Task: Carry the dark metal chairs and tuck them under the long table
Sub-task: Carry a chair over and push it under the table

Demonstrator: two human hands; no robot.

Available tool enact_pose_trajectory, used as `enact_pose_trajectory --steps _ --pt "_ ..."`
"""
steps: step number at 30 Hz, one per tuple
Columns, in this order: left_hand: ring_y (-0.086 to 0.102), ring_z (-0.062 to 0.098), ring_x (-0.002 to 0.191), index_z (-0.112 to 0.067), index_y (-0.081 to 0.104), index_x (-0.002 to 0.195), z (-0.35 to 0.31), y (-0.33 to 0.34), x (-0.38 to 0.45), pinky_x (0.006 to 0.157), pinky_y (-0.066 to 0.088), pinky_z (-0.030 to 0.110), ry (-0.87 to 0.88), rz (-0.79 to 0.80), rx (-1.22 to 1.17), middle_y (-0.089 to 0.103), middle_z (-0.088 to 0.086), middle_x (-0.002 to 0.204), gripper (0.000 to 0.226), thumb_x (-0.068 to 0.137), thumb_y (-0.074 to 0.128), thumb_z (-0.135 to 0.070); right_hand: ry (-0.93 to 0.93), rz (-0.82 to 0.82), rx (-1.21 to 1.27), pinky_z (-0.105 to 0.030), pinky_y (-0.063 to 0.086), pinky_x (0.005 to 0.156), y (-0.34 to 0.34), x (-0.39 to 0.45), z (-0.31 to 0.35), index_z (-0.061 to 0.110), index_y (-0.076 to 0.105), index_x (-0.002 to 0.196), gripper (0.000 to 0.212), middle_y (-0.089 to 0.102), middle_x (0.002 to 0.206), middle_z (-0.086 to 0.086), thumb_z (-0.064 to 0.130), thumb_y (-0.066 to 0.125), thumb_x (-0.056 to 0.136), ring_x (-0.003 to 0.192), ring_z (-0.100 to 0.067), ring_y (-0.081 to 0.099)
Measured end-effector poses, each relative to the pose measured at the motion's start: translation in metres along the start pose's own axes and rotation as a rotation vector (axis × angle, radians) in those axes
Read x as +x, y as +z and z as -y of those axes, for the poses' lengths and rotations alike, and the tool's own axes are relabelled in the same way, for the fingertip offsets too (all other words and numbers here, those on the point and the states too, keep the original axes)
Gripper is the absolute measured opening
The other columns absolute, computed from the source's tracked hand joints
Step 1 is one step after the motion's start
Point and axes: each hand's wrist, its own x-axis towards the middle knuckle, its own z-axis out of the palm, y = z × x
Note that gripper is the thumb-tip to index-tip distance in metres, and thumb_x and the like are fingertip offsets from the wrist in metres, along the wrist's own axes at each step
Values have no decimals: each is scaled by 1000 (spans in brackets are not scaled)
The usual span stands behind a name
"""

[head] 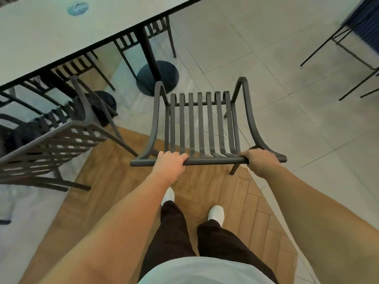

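Dark metal slats make up the chair (202,128) held in the middle of the view, its seat and backrest seen from above. Both hands are wrapped around the top rail of its backrest: the left hand (170,161) near the rail's left end, the right hand (259,160) near its right end, fingers curled over the bar. The chair sits over the line where pale floor tiles (276,58) meet wood-pattern flooring (235,197), apart from the long table (61,35), whose white top fills the upper left corner. A round blue-green mark (78,8) lies on the tabletop near its far edge. Between the held chair and the table stands a black pedestal base (156,77), just beyond the chair's front left corner. Further dark slatted chairs (143,35) are tucked under the table's near edge, and another one (51,140) stands at the left, close beside the held chair. Thin black legs of other furniture (348,48) show at the upper right. Below, dark trousers and white shoes (216,214) stand on the wood flooring.
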Motion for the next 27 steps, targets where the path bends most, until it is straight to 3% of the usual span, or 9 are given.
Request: enact_pose_trajectory --steps 4,9,16,23,27 --pt "58 27 123 -31 41 150 6 7 -7 104 41 45 -63 -23 -28 60 2 136 40 110 43 -35 -61 5 -60 -43 59 85 -15 25 10 39 66 117 41 65 93 7 5 51 99 86 -19 63" --pt "50 29 121 -33 35 153 22 15 0 103 40 44 -144 -16 -174 58 6 136 42 111 40 -30 -103 -4 -128 -44 60 84 -31 63 25 41 64 128 49 65 95 6 3 54 99 88 -20 63" --pt "48 32 129 -36 30 155 64 3 36 109 39 47 -202 46 -276 54 7 139 47 111 44 -30 -167 -7 -174 -46 60 86 -64 122 55 40 65 126 48 67 98 4 2 54 98 89 -22 64" --pt "49 33 128 -34 35 152 117 -28 91 108 39 50 -232 61 -278 55 8 137 42 111 42 -38 -200 -6 -234 -46 61 78 -111 192 89 43 65 122 47 66 95 2 4 54 97 85 -23 65" --pt "49 34 129 -35 33 153 147 -45 130 110 37 52 -246 58 -292 55 9 138 44 111 46 -33 -189 8 -236 -45 60 80 -144 231 105 40 65 126 47 67 97 3 4 51 98 87 -23 64"
